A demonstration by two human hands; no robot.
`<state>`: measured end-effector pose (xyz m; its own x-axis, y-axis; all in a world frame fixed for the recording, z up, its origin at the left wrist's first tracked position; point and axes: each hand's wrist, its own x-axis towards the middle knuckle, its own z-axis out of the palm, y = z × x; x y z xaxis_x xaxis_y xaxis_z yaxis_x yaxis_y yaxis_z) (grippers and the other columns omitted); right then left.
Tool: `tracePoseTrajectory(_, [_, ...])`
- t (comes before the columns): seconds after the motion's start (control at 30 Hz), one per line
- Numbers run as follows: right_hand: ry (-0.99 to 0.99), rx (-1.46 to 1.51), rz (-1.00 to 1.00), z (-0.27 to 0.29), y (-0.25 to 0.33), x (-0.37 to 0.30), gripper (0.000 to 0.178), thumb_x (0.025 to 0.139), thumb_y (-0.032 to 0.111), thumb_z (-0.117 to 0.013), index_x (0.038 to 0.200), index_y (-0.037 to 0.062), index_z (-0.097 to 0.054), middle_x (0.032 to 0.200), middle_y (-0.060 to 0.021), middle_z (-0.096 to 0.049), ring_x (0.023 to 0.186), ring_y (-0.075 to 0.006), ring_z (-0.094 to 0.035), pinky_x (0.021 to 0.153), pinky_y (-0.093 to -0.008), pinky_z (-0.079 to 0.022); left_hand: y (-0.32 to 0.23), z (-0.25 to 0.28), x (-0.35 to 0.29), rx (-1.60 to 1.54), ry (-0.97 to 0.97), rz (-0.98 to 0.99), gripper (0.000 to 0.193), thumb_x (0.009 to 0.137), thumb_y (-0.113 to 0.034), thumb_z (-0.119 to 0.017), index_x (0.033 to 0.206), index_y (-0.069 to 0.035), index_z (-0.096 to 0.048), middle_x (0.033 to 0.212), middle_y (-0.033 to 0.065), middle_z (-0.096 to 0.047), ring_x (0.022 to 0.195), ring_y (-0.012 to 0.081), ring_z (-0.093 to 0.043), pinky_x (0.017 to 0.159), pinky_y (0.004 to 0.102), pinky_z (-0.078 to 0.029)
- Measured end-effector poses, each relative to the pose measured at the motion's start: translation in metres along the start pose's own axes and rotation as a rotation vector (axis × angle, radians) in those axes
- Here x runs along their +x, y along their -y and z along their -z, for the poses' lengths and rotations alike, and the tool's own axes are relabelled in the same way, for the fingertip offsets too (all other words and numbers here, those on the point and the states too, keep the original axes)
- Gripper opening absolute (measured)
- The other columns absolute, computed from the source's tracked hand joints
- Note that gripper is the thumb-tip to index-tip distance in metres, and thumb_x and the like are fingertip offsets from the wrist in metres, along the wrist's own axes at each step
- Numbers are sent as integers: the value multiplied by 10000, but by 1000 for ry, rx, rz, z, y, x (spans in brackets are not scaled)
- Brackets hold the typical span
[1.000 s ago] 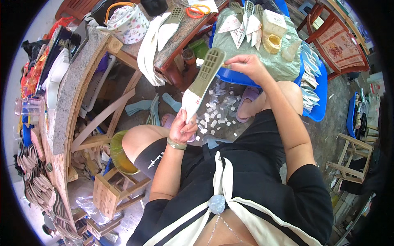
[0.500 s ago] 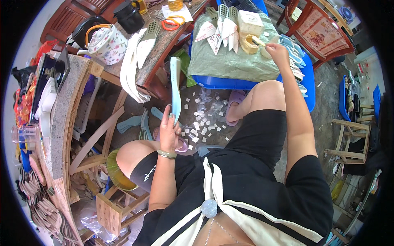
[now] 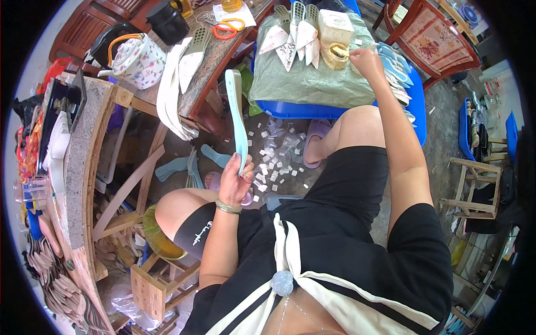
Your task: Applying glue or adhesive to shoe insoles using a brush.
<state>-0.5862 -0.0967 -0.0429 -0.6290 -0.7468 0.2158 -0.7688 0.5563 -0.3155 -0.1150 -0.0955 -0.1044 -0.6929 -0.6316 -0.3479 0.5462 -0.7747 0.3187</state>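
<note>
Left hand (image 3: pixel 234 181), low and near, just above the left knee: fingers closed around the near end of a pale blue insole (image 3: pixel 237 120). Held edge-on and upright, long axis running from the grip away toward the far side, toe end up beside the edge of the stone-topped table (image 3: pixel 84 145).

Right hand (image 3: pixel 365 58), far and to the right, arm stretched out over the right knee: fingertips bunched at the right side of a tan tape roll (image 3: pixel 336 54), touching it or pinching something small at it (too small to tell which, so cannot tell whether closed on anything).

Tape roll resting on a grey-green sheet (image 3: pixel 312 84) spread over a blue crate (image 3: pixel 335 109), just near of a pale box (image 3: pixel 335 25) and right of a fan of white insoles (image 3: pixel 290 33).

Insole well apart from the roll: left of it and nearer, tip pointing far rather than toward the right hand. Right hand by much the nearer of the two to the roll; left hand alone on the insole.

Scattered on the floor between the feet, small white paper squares (image 3: pixel 273 162). On the far left table, a flowered kettle (image 3: pixel 139 56) and orange scissors (image 3: pixel 226 28).
</note>
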Motion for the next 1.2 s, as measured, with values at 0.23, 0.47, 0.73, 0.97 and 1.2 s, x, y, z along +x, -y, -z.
tracePoseTrajectory(0.23, [-155,-29,112,-20,0,-71,215,825,239,-568,954,141,-710,938,-151,-667,817,-286,-660,742,-383,-512,0,-10,0,658,-165,-265,200,937,-198,-501,1064,-65,-421,740,84,-579,420,34,-368,384,176,-292])
tracePoseTrajectory(0.47, [390,962,75,-23,102,-191,173,807,91,-651,963,33,-694,880,-12,-673,802,-67,-586,733,-214,-462,-6,0,-8,595,-239,-289,251,922,-177,-530,1114,-71,-408,718,38,-537,476,28,-353,446,184,-299])
tracePoseTrajectory(0.73, [239,779,488,-30,158,-219,178,734,60,-686,910,82,-703,693,-63,-569,608,-168,-553,563,-266,-430,-11,-6,-19,595,-234,-242,211,925,-135,-484,1117,-82,-414,712,50,-544,458,22,-352,420,176,-286])
tracePoseTrajectory(0.97, [44,709,369,-32,162,-194,164,756,98,-674,916,79,-703,701,-81,-594,646,-188,-596,588,-272,-456,-6,-3,-18,527,-212,-265,217,908,-135,-520,1105,-93,-438,704,61,-554,429,16,-337,410,159,-280])
tracePoseTrajectory(1.2, [40,601,219,-24,135,-155,168,777,182,-657,906,90,-715,887,-115,-683,796,-219,-658,720,-292,-498,-9,-8,-20,691,-145,-186,218,918,-120,-485,1119,-81,-411,673,44,-543,438,21,-353,402,170,-271])
